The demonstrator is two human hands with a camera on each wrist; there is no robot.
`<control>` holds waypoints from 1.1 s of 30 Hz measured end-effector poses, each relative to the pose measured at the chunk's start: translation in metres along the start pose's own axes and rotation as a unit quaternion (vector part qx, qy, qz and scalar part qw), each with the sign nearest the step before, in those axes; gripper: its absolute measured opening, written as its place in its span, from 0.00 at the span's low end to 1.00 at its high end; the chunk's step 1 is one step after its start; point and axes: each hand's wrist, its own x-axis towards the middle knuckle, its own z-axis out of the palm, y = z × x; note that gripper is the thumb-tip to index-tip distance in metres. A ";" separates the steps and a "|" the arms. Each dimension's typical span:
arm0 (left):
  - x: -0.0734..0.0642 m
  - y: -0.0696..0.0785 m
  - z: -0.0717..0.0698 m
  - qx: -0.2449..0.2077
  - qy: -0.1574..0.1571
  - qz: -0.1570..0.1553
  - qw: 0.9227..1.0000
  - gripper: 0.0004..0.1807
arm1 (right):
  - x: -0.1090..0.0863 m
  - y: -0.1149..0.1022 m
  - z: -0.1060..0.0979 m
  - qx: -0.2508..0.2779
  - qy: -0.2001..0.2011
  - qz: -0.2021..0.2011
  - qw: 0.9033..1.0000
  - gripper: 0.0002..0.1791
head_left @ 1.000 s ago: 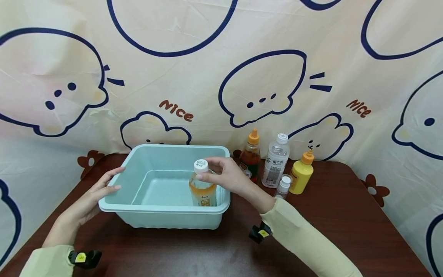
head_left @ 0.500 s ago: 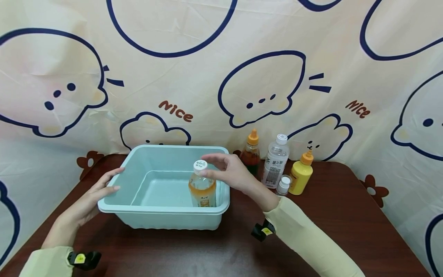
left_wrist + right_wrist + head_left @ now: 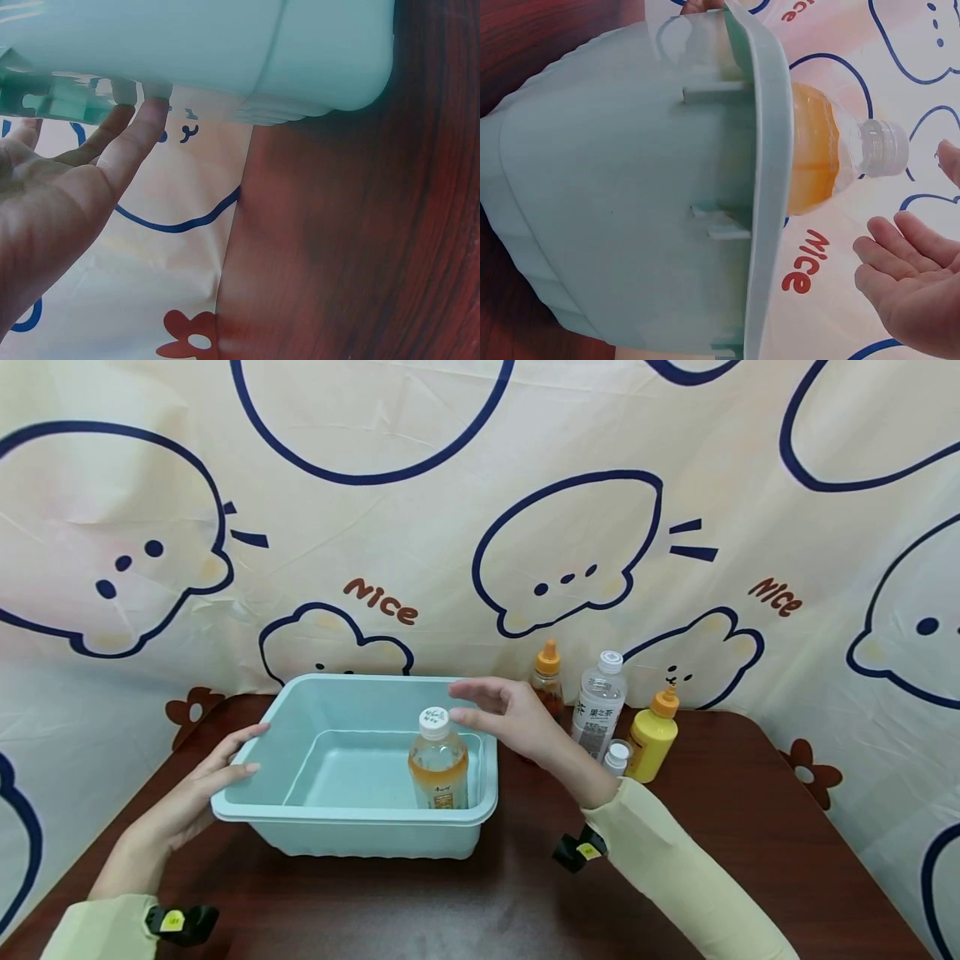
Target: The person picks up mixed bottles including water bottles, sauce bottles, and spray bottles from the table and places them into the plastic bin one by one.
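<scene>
A pale blue-green plastic basin (image 3: 360, 814) stands on the table in the head view. My left hand (image 3: 191, 793) grips its left rim; in the left wrist view the fingers (image 3: 135, 139) reach up under the rim. Inside the basin, at the right front, a bottle of orange drink (image 3: 438, 768) stands upright with its white cap on. My right hand (image 3: 517, 718) hovers over the basin's right rim with fingers spread and nothing held. A small gap separates it from the bottle's cap (image 3: 889, 148) in the right wrist view.
Right of the basin on the dark wood table (image 3: 712, 843) stand a red sauce bottle (image 3: 547, 681), partly hidden by my right hand, a clear labelled bottle (image 3: 600, 702), a small white-capped bottle (image 3: 617, 758) and a yellow squeeze bottle (image 3: 652, 739). A patterned cloth (image 3: 420, 527) hangs behind.
My right hand has let go of the orange drink bottle and moved right and slightly up. The bottle stays standing in the basin. My left hand has kept its place on the rim.
</scene>
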 end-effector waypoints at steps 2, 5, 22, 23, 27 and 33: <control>0.000 0.000 0.000 0.001 0.000 0.000 1.000 0.28 | -0.001 -0.001 -0.002 -0.004 0.004 0.002 1.000 0.21; 0.000 0.000 0.000 0.001 0.000 -0.002 1.000 0.28 | -0.001 -0.002 -0.006 -0.005 0.010 0.001 1.000 0.21; 0.000 0.000 0.000 -0.008 0.000 -0.009 1.000 0.28 | 0.002 0.003 -0.030 0.007 0.062 -0.007 0.998 0.22; 0.000 0.000 0.000 -0.008 -0.001 -0.009 1.000 0.28 | 0.002 0.003 -0.031 0.007 0.063 -0.005 0.998 0.22; 0.000 0.001 0.000 -0.007 -0.001 -0.008 1.000 0.28 | 0.001 0.003 -0.034 0.016 0.065 0.000 0.998 0.23; 0.000 0.001 0.000 -0.008 0.001 -0.009 1.000 0.28 | 0.002 0.003 -0.038 0.013 0.072 0.009 0.997 0.22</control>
